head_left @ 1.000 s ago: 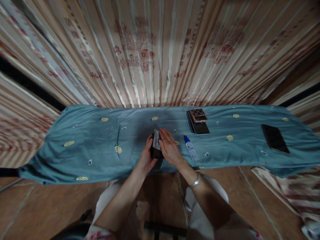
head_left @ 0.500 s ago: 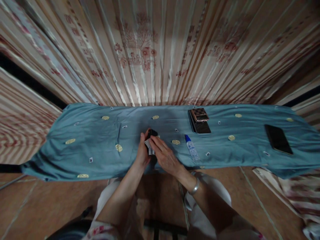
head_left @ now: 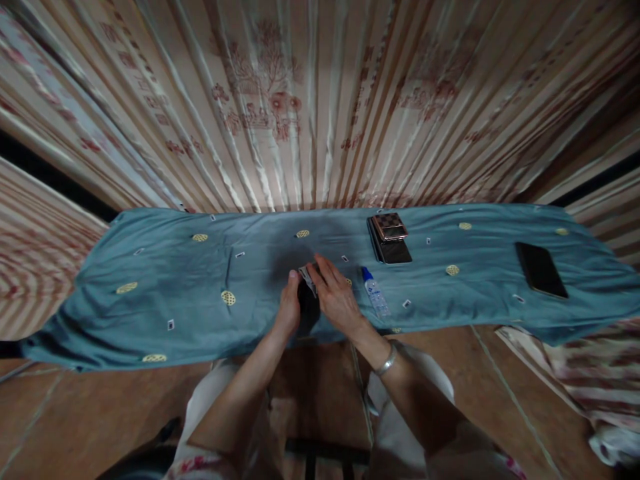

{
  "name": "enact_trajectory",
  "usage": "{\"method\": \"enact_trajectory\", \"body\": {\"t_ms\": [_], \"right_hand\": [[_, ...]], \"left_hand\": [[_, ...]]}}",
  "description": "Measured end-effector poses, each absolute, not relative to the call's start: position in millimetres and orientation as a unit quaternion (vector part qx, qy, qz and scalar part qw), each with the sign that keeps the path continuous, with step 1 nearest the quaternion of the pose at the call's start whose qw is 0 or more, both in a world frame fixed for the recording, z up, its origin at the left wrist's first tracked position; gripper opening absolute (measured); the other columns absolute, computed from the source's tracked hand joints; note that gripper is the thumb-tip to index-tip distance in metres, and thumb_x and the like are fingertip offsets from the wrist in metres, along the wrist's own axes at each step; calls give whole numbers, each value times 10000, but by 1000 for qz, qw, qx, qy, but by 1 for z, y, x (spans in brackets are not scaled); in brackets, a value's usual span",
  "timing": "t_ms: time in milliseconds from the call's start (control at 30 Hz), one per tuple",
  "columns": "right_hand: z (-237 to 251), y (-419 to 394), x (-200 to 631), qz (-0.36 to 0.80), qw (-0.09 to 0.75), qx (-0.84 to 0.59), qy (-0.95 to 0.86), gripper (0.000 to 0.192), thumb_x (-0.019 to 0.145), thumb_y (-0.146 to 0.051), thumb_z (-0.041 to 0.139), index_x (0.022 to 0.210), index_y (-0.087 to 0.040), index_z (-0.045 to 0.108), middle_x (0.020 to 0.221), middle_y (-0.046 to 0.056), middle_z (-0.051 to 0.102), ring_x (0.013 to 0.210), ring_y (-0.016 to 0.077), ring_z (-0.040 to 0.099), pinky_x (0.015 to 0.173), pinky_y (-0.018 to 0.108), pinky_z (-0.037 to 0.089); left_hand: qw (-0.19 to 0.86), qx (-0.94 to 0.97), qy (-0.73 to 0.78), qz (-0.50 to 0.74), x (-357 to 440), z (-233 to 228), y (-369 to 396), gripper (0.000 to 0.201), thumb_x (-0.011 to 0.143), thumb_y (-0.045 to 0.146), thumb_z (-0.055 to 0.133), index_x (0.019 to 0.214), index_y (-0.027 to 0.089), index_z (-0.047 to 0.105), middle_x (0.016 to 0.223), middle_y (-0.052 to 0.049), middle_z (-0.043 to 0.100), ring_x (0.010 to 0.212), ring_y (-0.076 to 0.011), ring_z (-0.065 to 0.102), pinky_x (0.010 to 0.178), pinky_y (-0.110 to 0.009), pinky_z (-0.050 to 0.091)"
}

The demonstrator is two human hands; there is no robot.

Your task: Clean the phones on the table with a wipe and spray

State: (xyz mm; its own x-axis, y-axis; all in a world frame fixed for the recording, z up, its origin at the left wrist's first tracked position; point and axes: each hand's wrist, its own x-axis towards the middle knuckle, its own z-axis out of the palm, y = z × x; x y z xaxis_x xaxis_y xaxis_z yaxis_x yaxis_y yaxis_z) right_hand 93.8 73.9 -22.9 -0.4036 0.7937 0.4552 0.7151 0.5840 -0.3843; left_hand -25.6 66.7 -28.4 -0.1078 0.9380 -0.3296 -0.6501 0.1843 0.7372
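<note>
Head view: the grey cloth (head_left: 307, 277) is now at the dark object's (head_left: 309, 311) far end.
Your left hand (head_left: 289, 305) curls round the object above the worktop (head_left: 270, 263); your right hand (head_left: 336, 298), fingers loosely bent, holds the cloth. More near surface shows, suggesting attention is at that end. Its underside and your left fingertips are hidden.
</note>
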Motion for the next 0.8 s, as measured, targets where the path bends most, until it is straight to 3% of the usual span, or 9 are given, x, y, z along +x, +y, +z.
{"method": "enact_trajectory", "body": {"t_ms": [200, 367, 567, 800], "right_hand": [[-17, 52, 85, 52, 259, -403, -876, 510, 903, -48, 361, 1396, -141, 453, 1504, 170, 378, 1403, 291, 331, 1047, 483, 443], [-19, 40, 81, 49, 264, -356, -895, 496, 907, -42, 348, 1387, -112, 451, 1484, 175, 409, 1415, 259, 308, 1067, 454, 429], [-26, 60, 93, 68, 303, -396, -864, 532, 912, -55, 326, 1439, -98, 379, 1474, 159, 430, 1426, 246, 293, 1136, 465, 359], [-18, 74, 104, 202, 349, -431, -807, 525, 886, -60, 314, 1381, -167, 454, 1359, 118, 547, 1293, 202, 473, 1103, 437, 399]], "left_hand": [[628, 210, 442, 605, -36, -26, 71, 543, 814, 614, 534, 1025, 149, 718, 1070, -112, 725, 1137, -246, 610, 992, -345, 448], [598, 205, 485, 604, -41, -21, 73, 505, 817, 609, 529, 1017, 189, 724, 1106, -70, 719, 1150, -226, 602, 992, -312, 441], [664, 186, 417, 593, -24, -22, 70, 519, 761, 615, 597, 944, 145, 724, 1019, -117, 732, 1160, -266, 594, 985, -365, 447], [641, 262, 429, 580, -22, -26, 65, 501, 744, 589, 639, 945, 139, 727, 1029, -93, 728, 1130, -247, 604, 971, -318, 436]]}}
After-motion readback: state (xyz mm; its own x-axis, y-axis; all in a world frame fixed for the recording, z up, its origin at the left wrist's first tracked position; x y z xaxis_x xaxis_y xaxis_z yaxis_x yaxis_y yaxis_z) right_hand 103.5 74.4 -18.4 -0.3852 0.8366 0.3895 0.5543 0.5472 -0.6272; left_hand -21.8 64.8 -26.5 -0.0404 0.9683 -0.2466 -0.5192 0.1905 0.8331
